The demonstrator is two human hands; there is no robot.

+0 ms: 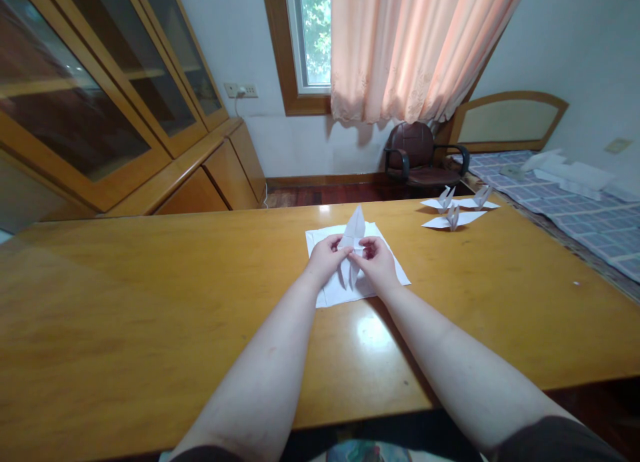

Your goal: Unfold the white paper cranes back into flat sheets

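Note:
A partly folded white origami paper (pixel 355 223) is held over the middle of the table, one pointed flap upward and two narrow points hanging downward. My left hand (pixel 327 257) pinches its left side, thumb in front. On its right side my right hand (pixel 376 261) grips it with thumb and fingers, the two thumbs close together at the centre. Beneath both hands lies a stack of white paper sheets (pixel 330 295) on the tabletop. The fingers behind the folded paper are partly hidden.
Three finished white paper cranes (pixel 453 219) stand at the table's far right. The wooden table (pixel 150 315) ends near my body. Beyond it are a brown armchair (pixel 413 149), a bed (pixel 560 189) at right and a glass-door cabinet (pixel 165 142) at left.

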